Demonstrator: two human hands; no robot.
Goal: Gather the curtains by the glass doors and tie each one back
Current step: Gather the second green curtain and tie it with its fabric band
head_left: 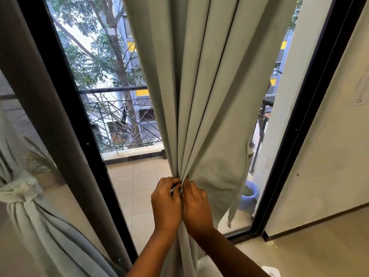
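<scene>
Pale grey-green fabric curtain (201,86) hangs in long vertical pleats in front of the black-framed glass door (303,116), roughly centre of view. Both hands are on it at approx waist height, side by side, knuckles almost touching. Left hand (166,202) has fingers curled in, pinching the bunched folds from the left; right hand (196,204) likewise curled and gripping the folds from the right. Pleats converge to a tight point just above the two hands; below them the cloth drops in a narrow column between the forearms. Right edge of the curtain flares out loose w/ a wrinkled lower corner hanging free near the door sill.

Far left: second curtain of the same pale fabric (30,216), bunched and wrapped w/ a matching cloth tie-back (20,188), seen partly through a dark mesh screen panel (40,96).

Outside thru the glass: tiled balcony floor (129,188), black metal railing (123,124), trees and bldgs beyond. Small blue plant pot (248,194) sits on the balcony just beyond the curtain's loose corner. Cream wall (329,156) to the right of the door frame.
</scene>
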